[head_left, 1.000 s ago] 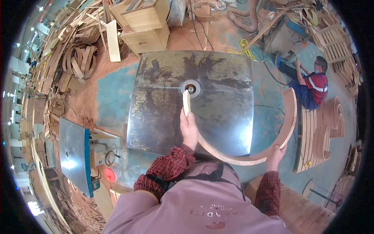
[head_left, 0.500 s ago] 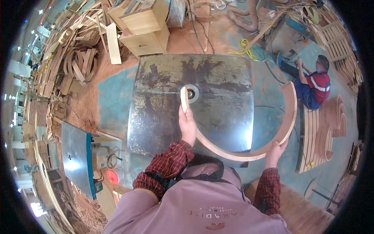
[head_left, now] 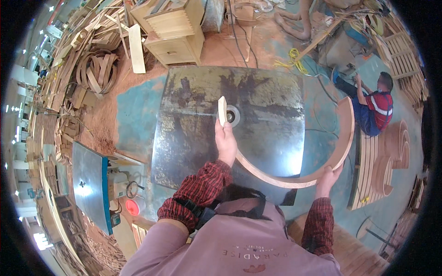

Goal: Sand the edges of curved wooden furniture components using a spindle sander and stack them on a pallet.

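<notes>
Facing a stained, dark, square metal table (head_left: pixel 189 149) with a pale round metal ring (head_left: pixel 236 113) at its centre — on a sawdust-strewn teal floor (head_left: pixel 138 108), near a pale wooden drawer cabinet (head_left: pixel 177 51) and a seated co-worker in a red striped shirt (head_left: pixel 381 108); wearing a mauve top (head_left: pixel 230 246) with small lettering, upside down in this view; holding a C-shaped strip of pale wood (head_left: pixel 297 183), spanning in view from table centre to floor at right; pinching it between thumb and fingers in both left hand (head_left: pixel 225 143) and right hand (head_left: pixel 328 181); cannot tell the spread of the remaining fingers; reaching past the ring now with the strip's left tip — level with the ring's middle a second earlier.
</notes>
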A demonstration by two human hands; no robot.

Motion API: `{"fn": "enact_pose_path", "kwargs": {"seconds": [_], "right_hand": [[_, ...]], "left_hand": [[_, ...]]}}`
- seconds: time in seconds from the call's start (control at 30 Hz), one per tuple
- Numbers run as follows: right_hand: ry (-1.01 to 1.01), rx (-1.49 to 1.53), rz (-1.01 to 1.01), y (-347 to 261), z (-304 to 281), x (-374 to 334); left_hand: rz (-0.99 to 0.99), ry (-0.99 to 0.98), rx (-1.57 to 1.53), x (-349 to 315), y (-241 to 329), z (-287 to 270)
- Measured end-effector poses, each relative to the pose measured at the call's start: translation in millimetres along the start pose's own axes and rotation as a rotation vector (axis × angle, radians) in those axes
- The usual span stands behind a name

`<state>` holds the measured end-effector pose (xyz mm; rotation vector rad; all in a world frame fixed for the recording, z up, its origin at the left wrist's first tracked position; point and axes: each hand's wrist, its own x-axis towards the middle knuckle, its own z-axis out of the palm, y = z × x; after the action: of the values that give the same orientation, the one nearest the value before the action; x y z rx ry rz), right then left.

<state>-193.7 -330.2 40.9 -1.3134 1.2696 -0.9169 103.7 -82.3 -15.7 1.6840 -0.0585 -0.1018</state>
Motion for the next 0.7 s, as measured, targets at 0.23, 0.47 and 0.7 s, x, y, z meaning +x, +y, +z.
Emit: {"fn": "enact_pose_path", "kwargs": {"seconds": [0.23,0.47,0.7], "right_hand": [[0.011,0.023,-0.033,6.9,23.7,18.9],[0.005,0.082,-0.026,8.2,43.9,35.5],[0.037,0.055,-0.031,4.1,67.6,40.9]], "left_hand": [[-0.112,-0.022,-0.034,32.7,7.9,8.7],[0.004,0.012,0.022,56.4,2.0,10.2],[-0.08,0.021,-0.032,72.7,39.1,19.1]]}}
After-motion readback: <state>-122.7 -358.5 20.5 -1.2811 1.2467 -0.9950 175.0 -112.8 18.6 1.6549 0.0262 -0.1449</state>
